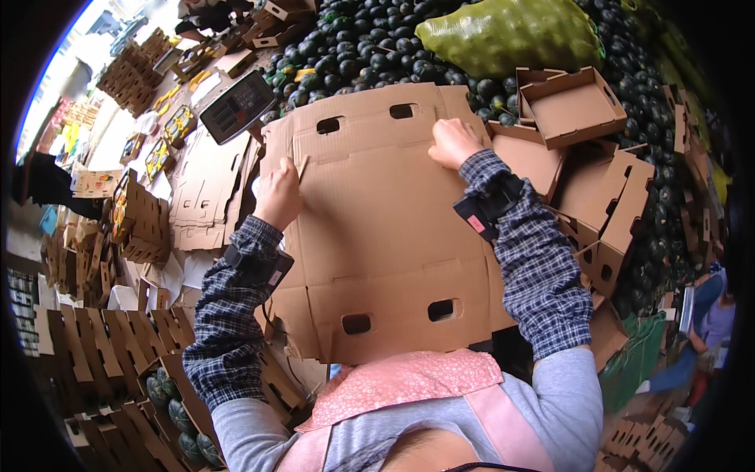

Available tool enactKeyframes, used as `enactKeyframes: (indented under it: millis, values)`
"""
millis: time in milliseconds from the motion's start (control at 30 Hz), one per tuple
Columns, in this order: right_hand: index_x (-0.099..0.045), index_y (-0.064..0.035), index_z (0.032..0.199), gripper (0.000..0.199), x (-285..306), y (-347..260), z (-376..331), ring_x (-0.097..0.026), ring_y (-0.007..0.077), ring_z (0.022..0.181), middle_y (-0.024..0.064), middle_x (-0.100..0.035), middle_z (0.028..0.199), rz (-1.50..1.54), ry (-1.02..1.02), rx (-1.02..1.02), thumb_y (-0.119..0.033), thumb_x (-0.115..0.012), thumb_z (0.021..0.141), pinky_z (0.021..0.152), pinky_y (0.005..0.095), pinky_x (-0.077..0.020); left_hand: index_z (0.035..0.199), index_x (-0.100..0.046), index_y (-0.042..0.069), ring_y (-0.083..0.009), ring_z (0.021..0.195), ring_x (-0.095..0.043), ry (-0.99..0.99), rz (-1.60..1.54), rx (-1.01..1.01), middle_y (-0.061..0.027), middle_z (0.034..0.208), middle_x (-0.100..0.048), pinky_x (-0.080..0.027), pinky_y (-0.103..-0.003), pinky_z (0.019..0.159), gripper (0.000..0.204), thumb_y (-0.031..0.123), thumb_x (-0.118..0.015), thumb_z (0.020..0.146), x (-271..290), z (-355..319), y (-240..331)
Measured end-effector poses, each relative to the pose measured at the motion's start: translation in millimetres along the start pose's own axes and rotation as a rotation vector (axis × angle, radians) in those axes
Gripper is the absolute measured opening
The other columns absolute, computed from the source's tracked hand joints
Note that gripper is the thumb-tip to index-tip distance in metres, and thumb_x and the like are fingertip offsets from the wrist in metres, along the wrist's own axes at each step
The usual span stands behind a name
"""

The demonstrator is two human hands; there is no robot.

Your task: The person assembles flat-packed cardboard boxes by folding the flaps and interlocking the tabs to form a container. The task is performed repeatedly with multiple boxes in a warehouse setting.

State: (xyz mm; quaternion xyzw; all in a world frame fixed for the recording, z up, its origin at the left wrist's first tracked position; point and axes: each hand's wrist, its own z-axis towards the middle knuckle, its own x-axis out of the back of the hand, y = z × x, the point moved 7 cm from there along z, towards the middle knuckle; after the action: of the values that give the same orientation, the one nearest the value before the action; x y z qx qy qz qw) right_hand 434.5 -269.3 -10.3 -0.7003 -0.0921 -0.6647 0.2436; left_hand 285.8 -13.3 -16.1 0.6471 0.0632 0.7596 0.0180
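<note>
Both bare hands are on a flat brown cardboard sheet (393, 212), which lies directly in front of the person, its near edge beside a pink floral apron (409, 381). The sheet is creased along its margins and carries four rounded cut-outs — two toward the far edge, two toward the near edge. The left hand (278, 195) rests at the sheet's left margin, toward the far end, fingers curled narrow with the knuckles up; its fingertips are hidden, so whether they pinch the board cannot be told. The right hand (456, 144) is at the far right part of the sheet, likewise curled narrow and touching the board; a firm pinch cannot be confirmed there either. Both forearms wear dark checked sleeves (543, 263), each with a black band around the wrist. Beyond the sheet lies a large heap of dark green round produce (354, 51), with a filled yellow-green mesh sack (511, 35) on it. To the right, a shallow open carton (574, 106) sits tilted near the heap, above further open boxes (617, 208). A dark display unit (237, 106) stands just past the sheet's far left corner, near a stack of flattened cardboard (204, 189). At lower left, striped green squashes (181, 417) lie in a carton — beside rows of upright cartons (102, 342).
</note>
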Motion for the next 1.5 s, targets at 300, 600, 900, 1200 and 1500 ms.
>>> enactKeyframes:
  millis: [300, 600, 900, 1200, 1500]
  values:
    - [-0.057, 0.0055, 0.105, 0.030, -6, 0, -16, -0.066, 0.0406, 0.097, 0.0282, -0.067, 0.098, 0.050, 0.005, -0.030, -0.001, -0.059, 0.076, 0.084, 0.0464, -0.0540, 0.102, -0.042, 0.001, -0.0440, 0.082, -0.056, 0.122, -0.282, -0.020, -0.0241, 0.087, -0.056, -0.045, -0.050, 0.072, 0.038, -0.014, -0.047, 0.067, -5, -10, -19]
    - [-0.054, -0.0017, 0.083, 0.018, 44, 131, -48, -0.060, 0.0112, 0.059, 0.0044, -0.058, 0.066, 0.656, 0.117, 0.037, -0.001, -0.067, 0.070, 0.050, 0.0271, -0.0491, 0.100, -0.042, 0.002, -0.0209, 0.072, -0.057, -0.051, -0.269, 0.343, -0.0122, 0.084, -0.053, -0.049, -0.034, 0.060, 0.036, -0.011, -0.057, 0.070, 39, -127, -111]
    - [-0.050, 0.0010, 0.129, 0.061, -4, 155, -135, -0.064, 0.0176, 0.084, 0.0100, -0.063, 0.104, 0.696, -0.162, -0.477, -0.047, -0.059, 0.093, 0.064, 0.0279, -0.0562, 0.141, -0.042, 0.000, -0.0225, 0.116, -0.057, -0.061, -0.619, 0.465, -0.0195, 0.130, -0.057, -0.047, -0.034, 0.094, 0.049, 0.022, -0.056, 0.099, -9, -191, -76]
    - [-0.042, 0.0099, 0.121, 0.069, 4, 58, -189, -0.064, 0.0397, 0.097, 0.0277, -0.063, 0.105, 0.329, -0.240, -0.261, -0.030, -0.078, 0.078, 0.083, 0.0415, -0.0521, 0.142, -0.028, -0.011, -0.0191, 0.114, -0.050, -0.125, -0.806, 0.601, -0.0167, 0.129, -0.050, -0.045, -0.028, 0.094, 0.082, 0.014, -0.078, 0.082, -3, -171, -1]
    - [-0.032, -0.0009, 0.143, 0.101, 42, -6, -185, -0.054, 0.0392, 0.113, 0.0239, -0.051, 0.128, 0.401, -0.127, 0.567, -0.046, -0.082, 0.068, 0.094, 0.0428, -0.0442, 0.145, -0.032, -0.004, -0.0182, 0.117, -0.051, -0.139, -0.720, 0.485, -0.0135, 0.132, -0.050, -0.043, -0.032, 0.098, 0.080, 0.010, -0.077, 0.080, -7, -186, -18]
